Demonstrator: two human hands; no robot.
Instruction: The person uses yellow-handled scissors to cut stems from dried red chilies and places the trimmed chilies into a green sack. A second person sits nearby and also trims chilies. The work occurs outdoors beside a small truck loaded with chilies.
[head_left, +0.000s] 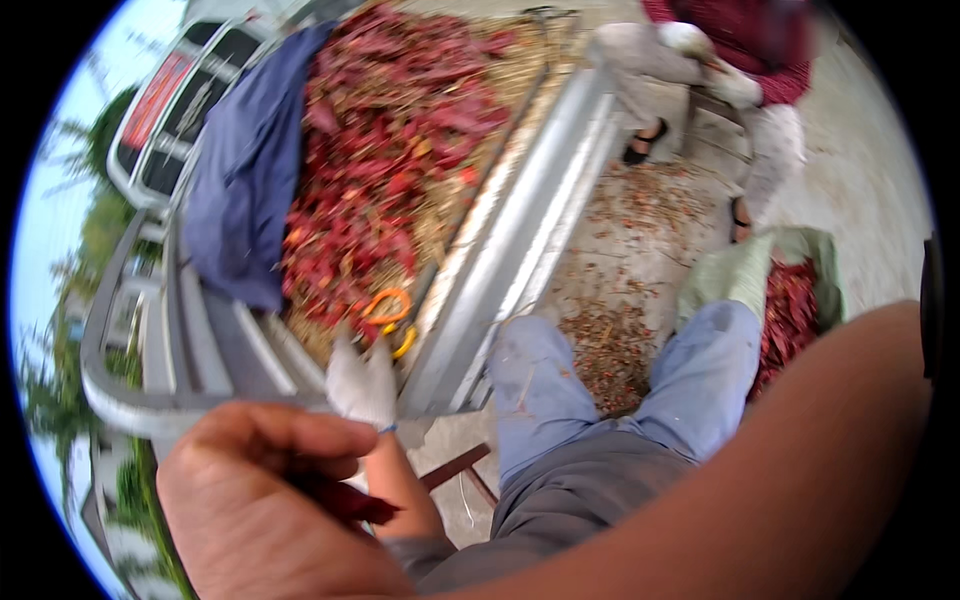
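My left hand (362, 382), in a white knit glove, reaches over the near corner of a truck bed. Its blurred fingertips are at the edge of a heap of dried red chili peppers (360, 202); whether they grip anything is unclear. Just beyond the glove lies a tool with orange and yellow loop handles (390, 292), seemingly scissors. Bare and close to the camera, my right hand (262, 495) crosses in front of my left forearm. Its curled fingers hold a dark red piece (360, 508), seemingly a dried pepper, partly hidden by the hand.
A dark blue cloth (247, 165) hangs over the truck bed's side. The metal side panel (517, 217) runs beside my knees. A pale green sack (724, 274) of red peppers stands at my right. Another person (675, 67) sits beyond it. Pepper scraps (615, 337) litter the concrete.
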